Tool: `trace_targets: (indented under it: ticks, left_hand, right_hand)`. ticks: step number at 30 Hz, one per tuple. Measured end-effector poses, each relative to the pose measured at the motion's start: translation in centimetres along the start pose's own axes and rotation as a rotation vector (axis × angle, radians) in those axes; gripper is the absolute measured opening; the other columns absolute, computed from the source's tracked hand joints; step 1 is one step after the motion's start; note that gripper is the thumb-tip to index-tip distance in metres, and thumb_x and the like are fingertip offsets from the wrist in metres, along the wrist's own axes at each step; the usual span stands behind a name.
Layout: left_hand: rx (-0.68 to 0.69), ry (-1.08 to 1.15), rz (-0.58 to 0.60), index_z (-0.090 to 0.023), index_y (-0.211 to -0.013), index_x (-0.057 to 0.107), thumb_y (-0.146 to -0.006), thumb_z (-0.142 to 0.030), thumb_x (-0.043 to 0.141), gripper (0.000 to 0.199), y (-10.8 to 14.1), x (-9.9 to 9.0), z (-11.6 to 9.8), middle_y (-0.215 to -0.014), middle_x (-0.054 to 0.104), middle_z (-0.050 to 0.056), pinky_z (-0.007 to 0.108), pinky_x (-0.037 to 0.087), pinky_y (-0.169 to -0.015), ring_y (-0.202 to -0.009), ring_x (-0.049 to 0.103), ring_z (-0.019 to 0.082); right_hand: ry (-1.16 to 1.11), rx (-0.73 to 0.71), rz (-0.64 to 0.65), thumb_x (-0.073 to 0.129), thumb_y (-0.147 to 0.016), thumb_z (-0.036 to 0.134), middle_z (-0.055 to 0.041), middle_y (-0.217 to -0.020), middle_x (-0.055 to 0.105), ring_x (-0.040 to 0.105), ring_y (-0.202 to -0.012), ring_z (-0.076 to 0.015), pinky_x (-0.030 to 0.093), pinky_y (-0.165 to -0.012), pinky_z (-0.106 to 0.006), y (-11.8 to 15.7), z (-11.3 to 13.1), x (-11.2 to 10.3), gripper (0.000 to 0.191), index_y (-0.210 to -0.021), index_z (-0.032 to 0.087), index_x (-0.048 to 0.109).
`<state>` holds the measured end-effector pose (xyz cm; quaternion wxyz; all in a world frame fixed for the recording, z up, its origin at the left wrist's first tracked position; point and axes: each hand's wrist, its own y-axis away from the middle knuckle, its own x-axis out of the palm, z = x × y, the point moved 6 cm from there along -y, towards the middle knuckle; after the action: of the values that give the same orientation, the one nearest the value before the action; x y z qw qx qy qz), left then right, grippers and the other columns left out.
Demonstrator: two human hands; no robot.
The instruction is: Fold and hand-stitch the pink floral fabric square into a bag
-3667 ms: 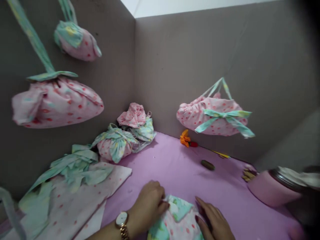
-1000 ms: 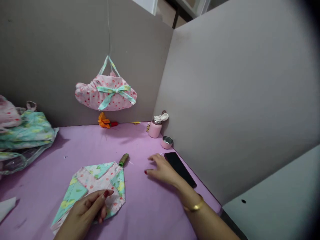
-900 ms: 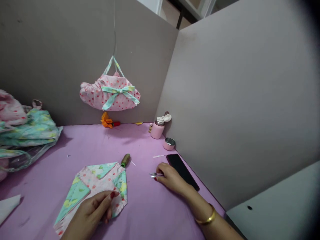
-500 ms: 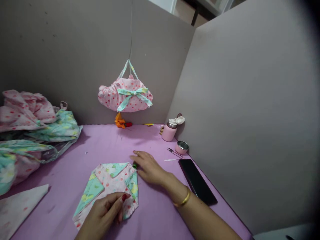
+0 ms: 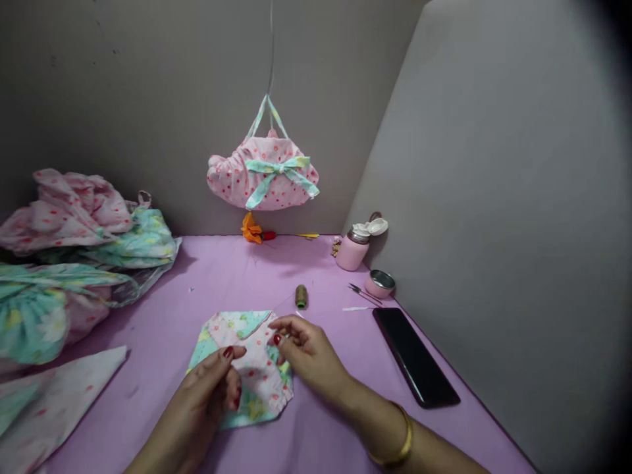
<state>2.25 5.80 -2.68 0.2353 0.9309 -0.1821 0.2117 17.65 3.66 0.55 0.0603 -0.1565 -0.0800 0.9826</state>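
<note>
A folded piece of pink dotted and green floral fabric [image 5: 257, 368] lies on the purple cloth. Over its left part is my left hand [image 5: 210, 388], thumb and forefinger pinched on something too small to make out. My right hand [image 5: 306, 352] is closed in a similar pinch at the fabric's right edge; what it grips is too fine to see. Just beyond that hand stands a brown thread spool [image 5: 301, 296] with a green base, and a faint thread runs from it toward the fabric.
Piled fabrics [image 5: 83, 230] and a flat cloth [image 5: 74, 395] lie left. A stuffed pink piece [image 5: 269, 174] hangs behind. A pink bottle [image 5: 353, 251], small bowl [image 5: 380, 284], thread snips [image 5: 365, 293] and black phone [image 5: 415, 355] are at right.
My right hand has drawn back from the spool to the fabric's edge, leaving the spool upright. My left hand has risen slightly. The whole view has shifted.
</note>
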Motion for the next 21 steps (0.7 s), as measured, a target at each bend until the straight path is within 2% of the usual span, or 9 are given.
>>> trace_targets:
  ticks: [2,5,7,9,11,14,16,18,21]
  left_hand:
    - [-0.076,0.240,-0.048,-0.014,-0.087,0.061,-0.086,-0.012,0.046,0.015,0.6,0.2,0.0,-0.048,0.059,-0.005,0.009,0.044,-0.041,-0.038,0.053,0.004]
    - [-0.198,0.478,-0.059,-0.011,-0.083,0.059,-0.092,-0.005,0.026,0.035,1.3,0.8,0.3,-0.048,0.059,-0.002,0.009,0.048,-0.041,-0.036,0.056,0.003]
    - [-0.243,0.561,-0.026,-0.009,-0.081,0.059,-0.093,-0.005,0.022,0.039,1.6,1.1,0.5,-0.047,0.059,-0.001,0.009,0.049,-0.039,-0.035,0.057,0.004]
    - [-0.258,0.589,-0.004,-0.008,-0.079,0.059,-0.093,-0.006,0.023,0.039,1.8,1.3,0.6,-0.048,0.061,0.001,0.008,0.049,-0.040,-0.036,0.058,0.004]
    - [-0.264,0.575,0.026,-0.008,-0.080,0.060,-0.093,-0.006,0.024,0.038,2.1,1.5,0.9,-0.048,0.061,0.000,0.007,0.048,-0.040,-0.037,0.058,0.003]
    - [-0.281,0.421,0.131,-0.011,-0.080,0.062,-0.090,-0.008,0.039,0.025,2.6,2.1,1.7,-0.043,0.058,-0.004,0.007,0.043,-0.037,-0.035,0.055,0.003]
    - [-0.258,0.232,0.218,-0.013,-0.070,0.061,-0.083,-0.015,0.055,0.015,2.6,2.4,2.2,-0.040,0.057,-0.005,0.007,0.038,-0.034,-0.032,0.051,0.003]
    - [-0.204,-0.012,0.328,-0.014,-0.062,0.058,-0.076,-0.027,0.064,0.019,2.3,2.6,2.5,-0.038,0.059,-0.004,0.009,0.032,-0.032,-0.030,0.048,0.004]
    - [-0.135,-0.367,0.448,-0.015,-0.063,0.057,-0.073,-0.042,0.062,0.029,1.6,2.6,2.8,-0.039,0.059,-0.002,0.013,0.029,-0.034,-0.030,0.045,0.006]
  right_hand:
    - [-0.137,0.067,0.034,0.052,-0.081,0.019,0.0006,-0.071,0.058,0.054,-0.055,-0.0098,0.044,-0.050,-0.021,1.6,0.0,1.7,0.015,-0.094,0.017,0.059]
    - [-0.034,-0.042,0.002,0.056,-0.079,0.016,-0.0009,-0.074,0.061,0.055,-0.064,-0.0119,0.043,-0.057,-0.022,2.9,1.0,2.6,0.012,-0.088,0.018,0.064]
    - [-0.001,-0.093,0.015,0.056,-0.079,0.015,-0.0019,-0.079,0.063,0.056,-0.069,-0.0128,0.043,-0.061,-0.023,3.4,1.5,3.0,0.013,-0.088,0.018,0.064]
    - [-0.030,-0.078,0.035,0.056,-0.080,0.017,-0.0019,-0.078,0.063,0.056,-0.067,-0.0126,0.044,-0.059,-0.022,3.8,1.8,3.4,0.013,-0.091,0.018,0.063]
    - [-0.025,-0.096,-0.002,0.054,-0.082,0.019,-0.0030,-0.083,0.062,0.056,-0.069,-0.0132,0.045,-0.060,-0.023,4.0,2.3,3.2,0.016,-0.097,0.019,0.060]
    - [0.120,-0.285,-0.053,0.047,-0.086,0.020,-0.0079,-0.112,0.055,0.051,-0.100,-0.0186,0.042,-0.083,-0.031,4.1,4.3,2.6,0.026,-0.112,0.021,0.053]
    - [0.243,-0.434,0.051,0.043,-0.089,0.022,-0.0093,-0.122,0.050,0.042,-0.114,-0.0212,0.032,-0.095,-0.036,4.1,5.4,3.0,0.031,-0.119,0.021,0.048]
    - [0.336,-0.473,0.160,0.039,-0.091,0.030,-0.0110,-0.111,0.056,0.047,-0.107,-0.0216,0.033,-0.093,-0.036,4.0,5.6,3.2,0.033,-0.120,0.017,0.047]
    - [0.443,-0.399,0.195,0.038,-0.090,0.041,-0.0095,-0.089,0.062,0.056,-0.082,-0.0189,0.042,-0.077,-0.030,3.7,4.4,2.5,0.039,-0.113,0.013,0.052]
